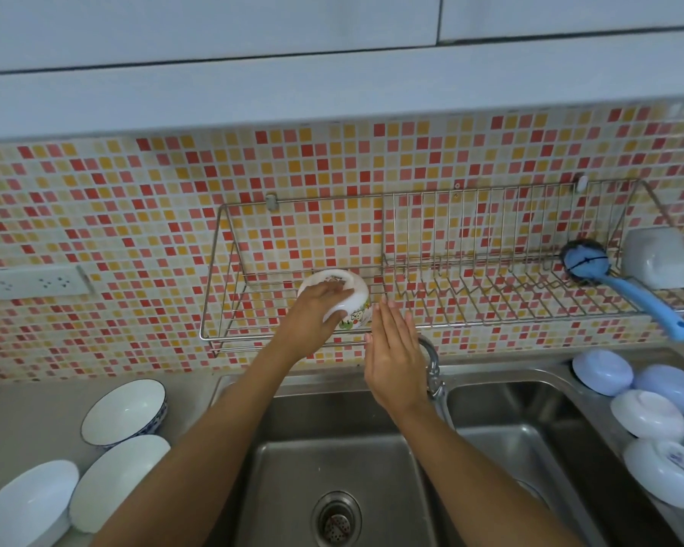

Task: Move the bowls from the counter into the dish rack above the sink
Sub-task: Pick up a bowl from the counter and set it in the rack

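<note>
A wire dish rack (pixel 490 321) hangs on the tiled wall above the sink. My left hand (pixel 312 313) grips a white bowl with a cartoon print (pixel 354 305), held upside down on the rack's left section. My right hand (pixel 391 357) is flat with fingers straight, just right of the bowl and in front of the rack's front rail, holding nothing. On the counter at the left stand a blue-rimmed white bowl (pixel 125 412) and two tilted white bowls (pixel 115 479) (pixel 24 503). Several upturned pale blue and white bowls (pixel 648 412) lie on the counter at the right.
A blue-handled brush (pixel 624 286) and a white container (pixel 656 262) sit at the rack's right end. The faucet (pixel 433 369) stands right behind my right hand. Below lies a double steel sink (pixel 510 448). A white socket strip (pixel 32 282) is on the wall at left.
</note>
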Tool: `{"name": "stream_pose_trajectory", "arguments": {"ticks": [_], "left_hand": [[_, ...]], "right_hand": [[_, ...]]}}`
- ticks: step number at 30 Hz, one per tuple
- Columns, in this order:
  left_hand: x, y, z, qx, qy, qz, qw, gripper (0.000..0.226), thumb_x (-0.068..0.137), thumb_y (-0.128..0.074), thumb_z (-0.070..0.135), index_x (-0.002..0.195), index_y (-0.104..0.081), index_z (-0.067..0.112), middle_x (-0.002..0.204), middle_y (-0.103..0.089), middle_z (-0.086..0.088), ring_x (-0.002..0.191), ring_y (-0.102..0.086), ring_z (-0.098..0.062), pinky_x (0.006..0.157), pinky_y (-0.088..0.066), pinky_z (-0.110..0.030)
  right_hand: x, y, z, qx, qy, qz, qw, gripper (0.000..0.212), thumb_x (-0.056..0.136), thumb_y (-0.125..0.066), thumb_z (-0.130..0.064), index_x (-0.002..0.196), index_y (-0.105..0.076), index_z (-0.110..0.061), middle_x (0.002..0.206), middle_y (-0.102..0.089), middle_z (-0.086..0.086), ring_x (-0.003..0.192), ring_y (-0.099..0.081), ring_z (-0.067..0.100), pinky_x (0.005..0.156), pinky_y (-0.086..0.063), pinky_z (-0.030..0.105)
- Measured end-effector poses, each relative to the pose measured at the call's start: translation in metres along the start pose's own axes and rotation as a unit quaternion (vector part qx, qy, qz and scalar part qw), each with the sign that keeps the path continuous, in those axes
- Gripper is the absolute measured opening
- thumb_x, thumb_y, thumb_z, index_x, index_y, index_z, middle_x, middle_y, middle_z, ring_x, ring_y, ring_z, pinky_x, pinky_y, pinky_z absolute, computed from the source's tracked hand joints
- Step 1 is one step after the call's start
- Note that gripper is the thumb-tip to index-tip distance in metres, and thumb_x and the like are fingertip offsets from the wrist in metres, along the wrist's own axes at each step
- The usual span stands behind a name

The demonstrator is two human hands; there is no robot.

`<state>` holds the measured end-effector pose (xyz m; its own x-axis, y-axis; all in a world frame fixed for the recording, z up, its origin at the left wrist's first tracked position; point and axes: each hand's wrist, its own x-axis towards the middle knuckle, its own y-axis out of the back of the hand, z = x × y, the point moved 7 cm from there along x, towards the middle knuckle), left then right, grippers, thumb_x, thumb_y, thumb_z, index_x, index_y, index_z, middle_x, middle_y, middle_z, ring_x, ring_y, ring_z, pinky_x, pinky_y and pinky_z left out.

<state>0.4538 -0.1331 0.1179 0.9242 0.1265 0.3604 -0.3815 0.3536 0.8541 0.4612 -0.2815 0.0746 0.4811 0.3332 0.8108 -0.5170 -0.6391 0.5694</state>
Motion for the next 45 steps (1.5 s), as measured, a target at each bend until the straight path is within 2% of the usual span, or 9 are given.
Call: {"name": "stream_pose_trajectory", "arguments": {"ticks": [7, 9, 12, 16, 20, 26, 32, 39, 45], "left_hand": [[-0.033, 0.016, -0.004, 0.037, 0.043, 0.152, 0.987, 0.040, 0.094, -0.050, 0.038, 0.129, -0.055, 0.019, 0.136, -0.051, -0.006, 0.122, -0.049, -0.023, 0.097, -0.049, -0.038], [-0.038, 0.014, -0.004, 0.080, 0.019, 0.144, 0.986, 0.047, 0.094, -0.042, 0.046, 0.131, -0.054, 0.019, 0.134, -0.054, -0.006, 0.120, -0.052, -0.024, 0.093, -0.051, -0.039], [-0.033, 0.009, -0.004, 0.115, 0.023, 0.098, 0.988, 0.056, 0.095, -0.028, 0.053, 0.140, -0.045, 0.024, 0.142, -0.049, -0.005, 0.127, -0.048, -0.026, 0.103, -0.043, -0.044], [-0.022, -0.007, -0.004, 0.168, 0.047, -0.025, 0.984, 0.061, 0.096, -0.011, 0.055, 0.151, -0.016, 0.030, 0.159, -0.017, 0.004, 0.145, -0.020, -0.020, 0.117, -0.020, -0.048], [-0.011, -0.010, -0.008, 0.157, 0.029, -0.115, 0.980, 0.054, 0.101, -0.014, 0.045, 0.151, 0.001, 0.033, 0.160, 0.005, 0.008, 0.148, 0.002, -0.019, 0.117, 0.002, -0.051], [-0.007, 0.000, -0.008, 0.120, 0.049, -0.034, 0.991, 0.057, 0.101, -0.030, 0.038, 0.152, -0.008, 0.023, 0.161, -0.008, 0.001, 0.146, -0.018, -0.022, 0.118, -0.006, -0.044], [-0.010, -0.007, -0.008, 0.172, 0.041, -0.065, 0.982, 0.056, 0.100, -0.013, 0.046, 0.152, -0.010, 0.026, 0.160, -0.012, 0.003, 0.147, -0.013, -0.019, 0.118, -0.002, -0.046], [-0.035, -0.005, -0.003, 0.199, 0.072, 0.015, 0.977, 0.063, 0.098, 0.000, 0.048, 0.151, -0.018, 0.019, 0.158, -0.022, -0.001, 0.146, -0.018, -0.020, 0.118, -0.001, -0.040], [-0.076, -0.007, -0.007, 0.197, 0.058, 0.039, 0.978, 0.070, 0.094, 0.010, 0.051, 0.152, -0.005, 0.016, 0.161, -0.004, -0.004, 0.148, 0.001, -0.024, 0.120, 0.001, -0.045]], "right_hand": [[-0.001, -0.003, 0.001, 0.007, -0.002, -0.020, 1.000, 0.046, 0.101, -0.036, -0.026, 0.138, -0.047, 0.000, 0.144, -0.047, 0.016, 0.139, -0.037, 0.027, 0.115, -0.031, 0.047], [-0.002, -0.005, 0.002, 0.005, -0.001, -0.022, 1.000, 0.046, 0.101, -0.037, -0.026, 0.138, -0.046, 0.000, 0.145, -0.046, 0.016, 0.140, -0.036, 0.026, 0.116, -0.029, 0.047], [-0.002, -0.005, 0.003, 0.009, 0.004, -0.013, 1.000, 0.045, 0.101, -0.038, -0.025, 0.138, -0.046, 0.000, 0.145, -0.046, 0.016, 0.140, -0.036, 0.027, 0.116, -0.030, 0.048], [-0.002, -0.003, 0.001, 0.014, 0.007, 0.003, 1.000, 0.044, 0.101, -0.038, -0.022, 0.137, -0.047, 0.001, 0.143, -0.048, 0.016, 0.139, -0.038, 0.027, 0.114, -0.033, 0.049], [-0.002, -0.002, 0.002, 0.007, 0.007, 0.002, 1.000, 0.044, 0.098, -0.045, -0.021, 0.136, -0.049, 0.001, 0.142, -0.050, 0.016, 0.138, -0.040, 0.028, 0.115, -0.032, 0.047], [-0.002, -0.001, 0.001, 0.001, 0.013, -0.007, 1.000, 0.045, 0.096, -0.050, -0.021, 0.135, -0.050, 0.001, 0.140, -0.051, 0.017, 0.136, -0.042, 0.029, 0.114, -0.033, 0.048], [-0.002, -0.001, 0.002, 0.018, 0.004, -0.009, 1.000, 0.043, 0.099, -0.040, -0.023, 0.134, -0.052, 0.000, 0.139, -0.052, 0.016, 0.135, -0.043, 0.028, 0.116, -0.028, 0.045], [-0.001, 0.002, 0.000, 0.037, -0.018, -0.038, 0.998, 0.043, 0.101, -0.037, -0.025, 0.133, -0.053, -0.002, 0.139, -0.054, 0.014, 0.135, -0.044, 0.026, 0.117, -0.026, 0.045], [-0.016, 0.000, -0.006, 0.030, -0.028, -0.109, 0.993, 0.059, 0.100, -0.033, -0.037, 0.150, -0.025, -0.006, 0.158, -0.022, 0.010, 0.149, -0.010, 0.025, 0.121, -0.015, 0.045]]}}
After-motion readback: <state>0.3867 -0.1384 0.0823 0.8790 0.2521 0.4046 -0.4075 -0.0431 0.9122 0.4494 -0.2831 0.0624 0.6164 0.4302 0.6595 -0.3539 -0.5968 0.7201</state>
